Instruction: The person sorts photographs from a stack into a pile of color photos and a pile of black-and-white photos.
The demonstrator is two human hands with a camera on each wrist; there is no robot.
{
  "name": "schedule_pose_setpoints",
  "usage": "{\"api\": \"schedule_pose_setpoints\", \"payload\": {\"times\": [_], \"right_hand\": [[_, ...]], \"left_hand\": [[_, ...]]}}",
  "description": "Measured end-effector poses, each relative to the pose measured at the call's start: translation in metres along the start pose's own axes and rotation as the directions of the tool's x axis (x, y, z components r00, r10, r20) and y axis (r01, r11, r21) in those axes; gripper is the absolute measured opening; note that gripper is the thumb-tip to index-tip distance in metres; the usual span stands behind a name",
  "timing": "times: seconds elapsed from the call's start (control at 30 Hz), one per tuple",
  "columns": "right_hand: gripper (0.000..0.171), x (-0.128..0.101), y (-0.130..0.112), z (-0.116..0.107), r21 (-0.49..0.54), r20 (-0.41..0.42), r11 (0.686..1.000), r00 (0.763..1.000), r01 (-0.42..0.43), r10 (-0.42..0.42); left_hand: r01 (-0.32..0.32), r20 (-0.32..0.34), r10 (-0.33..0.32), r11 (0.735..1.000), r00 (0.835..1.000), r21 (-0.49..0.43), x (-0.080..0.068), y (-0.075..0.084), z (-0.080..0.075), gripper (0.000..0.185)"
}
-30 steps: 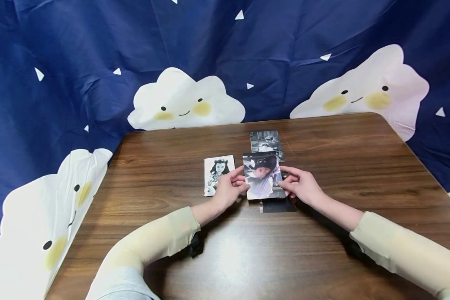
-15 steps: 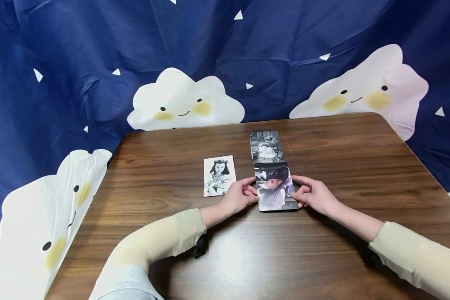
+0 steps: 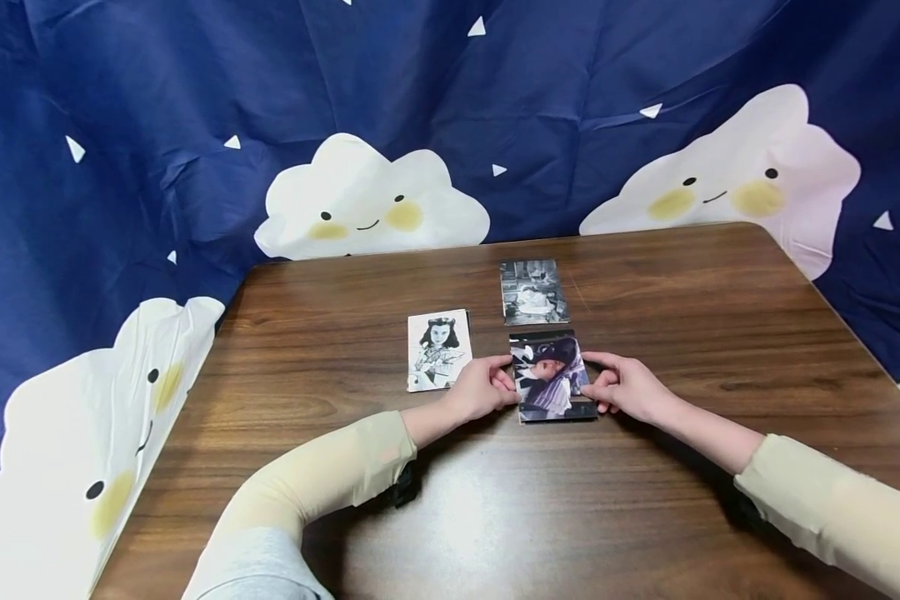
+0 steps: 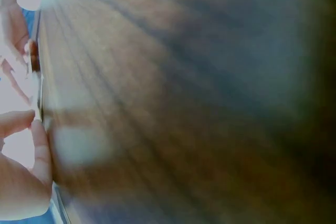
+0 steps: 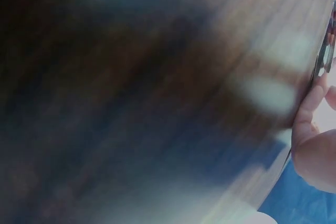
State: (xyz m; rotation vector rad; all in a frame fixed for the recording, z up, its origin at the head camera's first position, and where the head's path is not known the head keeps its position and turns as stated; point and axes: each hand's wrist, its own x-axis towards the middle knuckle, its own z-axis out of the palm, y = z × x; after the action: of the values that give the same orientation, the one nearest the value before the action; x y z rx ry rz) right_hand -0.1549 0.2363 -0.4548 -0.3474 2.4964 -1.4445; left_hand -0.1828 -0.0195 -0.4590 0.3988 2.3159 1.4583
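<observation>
A colour photo (image 3: 548,377) of a person in a dark cap is held just above a small stack of photos (image 3: 562,412) on the wooden table (image 3: 495,517). My left hand (image 3: 486,387) pinches its left edge and my right hand (image 3: 621,385) pinches its right edge. The wrist views are blurred; in them only fingertips (image 4: 21,129) (image 5: 310,108) show by the stack's edge over wood grain.
A black-and-white portrait photo (image 3: 437,349) lies left of my left hand. Another black-and-white photo (image 3: 532,292) lies farther back. A dark blue cloth with white clouds (image 3: 367,200) hangs behind and around the table.
Both hands have carried the colour photo down and to the right, from over the far photo to just above the stack near me.
</observation>
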Motion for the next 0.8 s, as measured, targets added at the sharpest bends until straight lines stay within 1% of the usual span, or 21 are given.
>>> {"api": "schedule_pose_setpoints", "payload": {"times": [0.23,0.53,0.7,0.8], "right_hand": [[0.058,0.0015,-0.0006,0.0002,-0.031,0.005,0.999,1.0,-0.012,0.012],[0.056,-0.0009,-0.0035,0.0014,-0.05,-0.009,0.999,1.0,-0.009,0.009],[0.055,-0.003,-0.0029,0.0006,-0.027,-0.024,1.0,1.0,-0.016,0.015],[0.056,-0.0037,-0.0031,-0.0011,0.02,-0.032,1.0,0.999,-0.023,0.024]], "left_hand": [[0.015,0.02,-0.015,1.0,1.0,0.004,0.0001,0.0026,-0.0034,0.068],[0.028,0.024,-0.028,1.0,0.999,0.004,0.0001,0.0033,-0.0041,0.068],[0.023,0.021,-0.023,1.0,1.0,-0.014,-0.0007,0.0034,-0.004,0.067],[0.01,0.034,-0.008,0.998,0.999,-0.069,-0.0029,0.0001,-0.0053,0.063]]}}
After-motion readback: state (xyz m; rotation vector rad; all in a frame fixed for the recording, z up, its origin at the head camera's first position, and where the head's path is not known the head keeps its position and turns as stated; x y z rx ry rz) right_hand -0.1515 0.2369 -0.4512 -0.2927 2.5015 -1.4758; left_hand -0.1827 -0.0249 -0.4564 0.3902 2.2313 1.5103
